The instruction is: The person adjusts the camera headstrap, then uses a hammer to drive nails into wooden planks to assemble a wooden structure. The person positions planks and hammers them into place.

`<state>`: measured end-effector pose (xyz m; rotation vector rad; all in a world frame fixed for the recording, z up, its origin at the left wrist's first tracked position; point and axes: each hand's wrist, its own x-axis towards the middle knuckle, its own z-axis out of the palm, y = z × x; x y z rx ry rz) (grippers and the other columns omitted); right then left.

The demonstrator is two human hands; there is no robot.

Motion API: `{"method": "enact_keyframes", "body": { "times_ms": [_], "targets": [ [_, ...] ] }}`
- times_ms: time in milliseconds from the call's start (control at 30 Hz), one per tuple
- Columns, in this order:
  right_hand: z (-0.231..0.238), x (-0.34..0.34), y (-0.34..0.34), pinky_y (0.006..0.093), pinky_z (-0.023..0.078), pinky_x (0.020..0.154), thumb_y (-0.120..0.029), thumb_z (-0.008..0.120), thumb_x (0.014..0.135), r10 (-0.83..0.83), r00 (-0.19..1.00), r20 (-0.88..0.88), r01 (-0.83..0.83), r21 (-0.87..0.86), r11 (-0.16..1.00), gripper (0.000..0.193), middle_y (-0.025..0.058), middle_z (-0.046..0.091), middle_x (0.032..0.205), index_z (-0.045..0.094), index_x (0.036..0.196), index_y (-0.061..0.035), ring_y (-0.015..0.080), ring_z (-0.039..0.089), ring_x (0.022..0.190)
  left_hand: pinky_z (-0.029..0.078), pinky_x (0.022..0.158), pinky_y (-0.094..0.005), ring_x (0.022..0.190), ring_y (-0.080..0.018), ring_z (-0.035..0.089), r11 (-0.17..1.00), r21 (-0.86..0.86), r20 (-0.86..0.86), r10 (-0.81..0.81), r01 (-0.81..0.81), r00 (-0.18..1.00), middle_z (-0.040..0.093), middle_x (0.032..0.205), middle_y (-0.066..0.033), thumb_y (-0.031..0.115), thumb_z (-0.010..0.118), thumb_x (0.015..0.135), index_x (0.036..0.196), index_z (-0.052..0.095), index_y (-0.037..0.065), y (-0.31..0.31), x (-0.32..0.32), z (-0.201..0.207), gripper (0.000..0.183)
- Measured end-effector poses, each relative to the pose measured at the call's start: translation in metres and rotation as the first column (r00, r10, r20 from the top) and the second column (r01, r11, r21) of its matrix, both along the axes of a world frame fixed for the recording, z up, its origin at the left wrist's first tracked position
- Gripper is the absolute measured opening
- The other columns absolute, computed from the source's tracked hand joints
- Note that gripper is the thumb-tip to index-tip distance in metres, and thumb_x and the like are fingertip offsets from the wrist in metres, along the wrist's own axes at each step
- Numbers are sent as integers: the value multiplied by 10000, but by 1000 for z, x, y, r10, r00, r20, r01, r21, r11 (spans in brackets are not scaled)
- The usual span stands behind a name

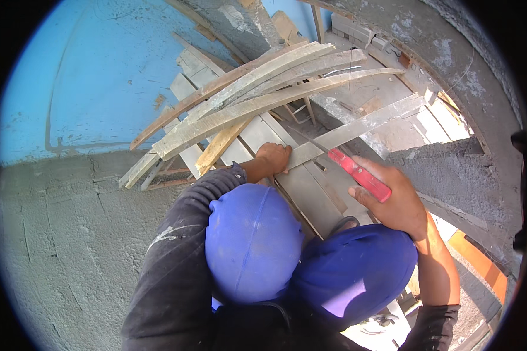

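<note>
My left hand [273, 158] is closed over the near end of a narrow, pale wooden board [369, 123], which runs up and to the right. In my right hand [395, 196] is the red handle of a handsaw [360, 175], gripped with the fingers wrapped round it. Its thin blade, seen almost edge-on, lies across the board just right of my left hand. Below the board are grey planks [310, 196] that I am crouched over, my blue-clad knees bent close to both arms.
Several long wooden strips [263, 88] lie piled ahead on the left. A blue wall [99, 76] with a rough grey lower part [70, 234] rises at the left. Concrete edges [457, 169] border an opening on the right, with a lower floor [398, 137] littered with debris.
</note>
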<state>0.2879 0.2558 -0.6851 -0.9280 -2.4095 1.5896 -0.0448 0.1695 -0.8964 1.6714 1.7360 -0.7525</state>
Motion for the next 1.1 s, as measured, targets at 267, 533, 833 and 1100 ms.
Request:
{"method": "enact_keyframes", "body": {
  "times_ms": [267, 533, 833, 1100],
  "targets": [
    [8, 11, -1, 366, 572, 810, -171, 850, 920, -204, 979, 26, 205, -49, 978, 616, 196, 763, 918, 632, 1482, -42, 310, 762, 819, 575, 979, -485, 1098, -410, 755, 980, -20, 188, -193, 200, 963, 790, 1182, -139, 513, 751, 963, 1226, 724, 48, 31, -43, -6, 535],
    [39, -21, -10, 344, 566, 704, -12, 786, 868, -228, 958, 174, 262, -206, 943, 662, 172, 711, 780, 588, 1500, 2, 299, 739, 678, 599, 791, -370, 858, -230, 800, 931, 33, 672, 249, -363, 697, 822, 987, -130, 394, 673, 1066, 1127, 745, 5, 174, -52, -26, 400],
    [76, -59, -47, 360, 615, 732, -15, 753, 815, -297, 850, 435, 379, -113, 918, 702, 148, 800, 978, 590, 1497, 12, 300, 786, 751, 598, 812, -430, 867, -296, 770, 988, -139, 719, 57, 62, 693, 789, 930, -176, 607, 782, 933, 1117, 782, -37, 220, 49, -123, 670],
    [-37, -132, -3, 408, 611, 758, -26, 706, 868, -330, 840, 431, 446, -201, 872, 645, 171, 770, 878, 595, 1503, -45, 312, 793, 796, 599, 727, -421, 769, -297, 768, 975, -143, 724, -13, 168, 690, 764, 843, -182, 592, 776, 947, 1045, 774, -54, 233, 50, -129, 654]
  ]
}}
